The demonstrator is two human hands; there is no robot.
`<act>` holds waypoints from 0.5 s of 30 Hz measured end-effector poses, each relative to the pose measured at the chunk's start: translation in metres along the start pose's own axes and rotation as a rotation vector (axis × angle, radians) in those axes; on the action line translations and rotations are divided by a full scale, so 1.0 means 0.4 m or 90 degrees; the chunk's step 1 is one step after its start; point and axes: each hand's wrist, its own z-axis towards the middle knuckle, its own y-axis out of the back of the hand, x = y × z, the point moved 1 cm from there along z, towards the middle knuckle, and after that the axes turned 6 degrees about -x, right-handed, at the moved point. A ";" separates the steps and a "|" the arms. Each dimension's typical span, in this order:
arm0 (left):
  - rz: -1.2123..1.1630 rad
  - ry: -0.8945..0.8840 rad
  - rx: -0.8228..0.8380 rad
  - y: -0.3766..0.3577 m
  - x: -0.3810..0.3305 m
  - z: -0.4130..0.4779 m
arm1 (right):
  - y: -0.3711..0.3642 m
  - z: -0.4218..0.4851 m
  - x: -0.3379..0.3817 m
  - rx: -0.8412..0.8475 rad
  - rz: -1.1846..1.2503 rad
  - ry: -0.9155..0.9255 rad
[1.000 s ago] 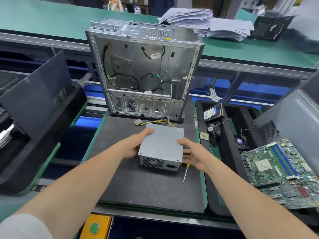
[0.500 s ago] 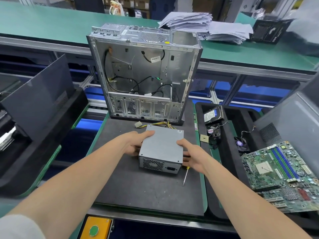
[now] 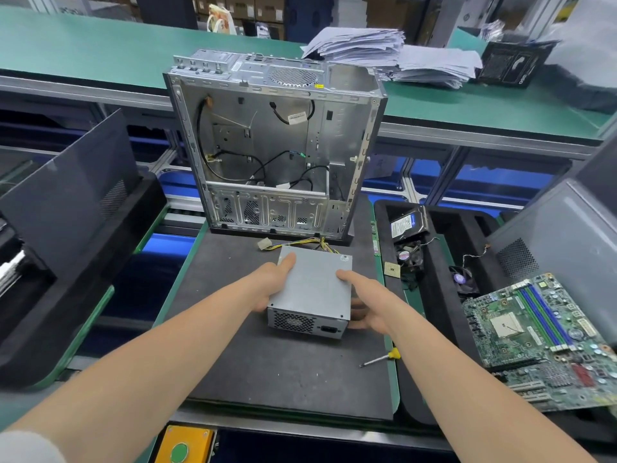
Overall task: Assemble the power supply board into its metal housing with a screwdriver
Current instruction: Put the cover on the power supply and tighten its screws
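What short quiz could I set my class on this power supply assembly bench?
1. True or false: the yellow-handled screwdriver lies on the black mat, untouched.
2. The left hand and right hand hold: A) green circuit board, B) grey metal power supply box, C) paper stack?
3. Is that box inside the open silver metal case yet?
Key: 1 true; 2 B; 3 no, it is outside the case.

A black mat (image 3: 283,379) bears metal housing (image 3: 277,145), power supply (image 3: 314,289) and screwdriver (image 3: 379,359)
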 end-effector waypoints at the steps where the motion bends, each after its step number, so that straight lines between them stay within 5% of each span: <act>1: 0.003 -0.008 -0.012 -0.002 0.003 0.001 | 0.001 0.000 -0.002 -0.001 0.005 -0.006; 15: 0.035 -0.005 -0.068 -0.005 0.015 0.028 | 0.098 -0.003 -0.024 -0.005 -0.215 0.107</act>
